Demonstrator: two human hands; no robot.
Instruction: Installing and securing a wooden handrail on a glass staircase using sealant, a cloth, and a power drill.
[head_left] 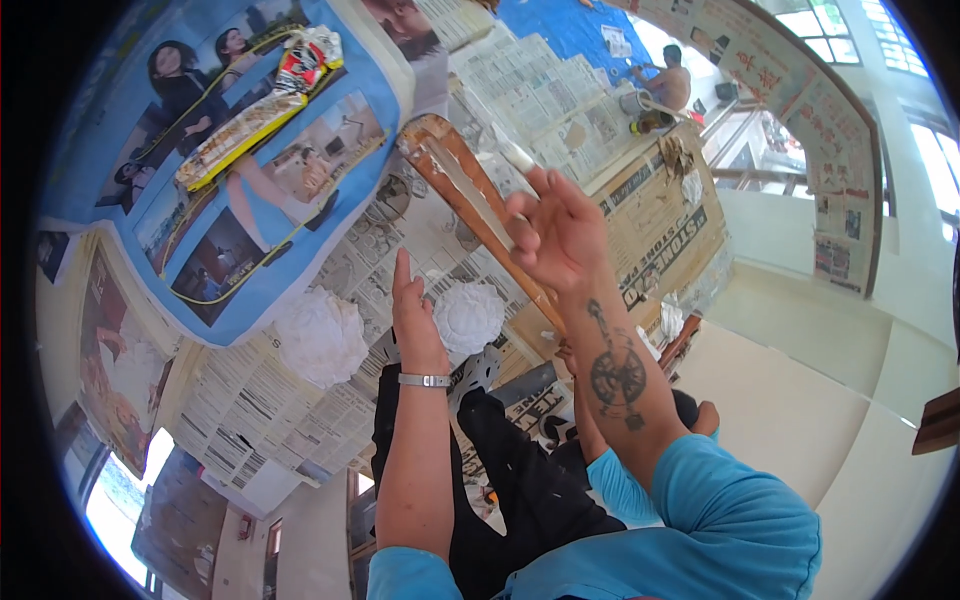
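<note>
My left hand (414,315) is open, seen edge-on with fingers extended, beside a crumpled white plaster-like mound (468,316); another white mound (318,338) lies left. My right hand (560,225) is raised over a long wooden board (450,172) streaked with pale paste, its fingers apart and loosely bent. A narrow white thing (508,148) shows at its index fingertip; I cannot tell whether they touch. A yellow-edged foil packet (240,130) lies on a blue printed poster (352,250). Newspaper sheets (370,438) cover the surface around my hands.
A co-worker's hand (565,357) is at the board's lower end, behind my right forearm. A person (667,82) sits at the back near a bucket (635,103) and a blue sheet (548,22). A printed cardboard sheet (690,200) lies right. A paper-covered arched panel (840,180) stands beyond.
</note>
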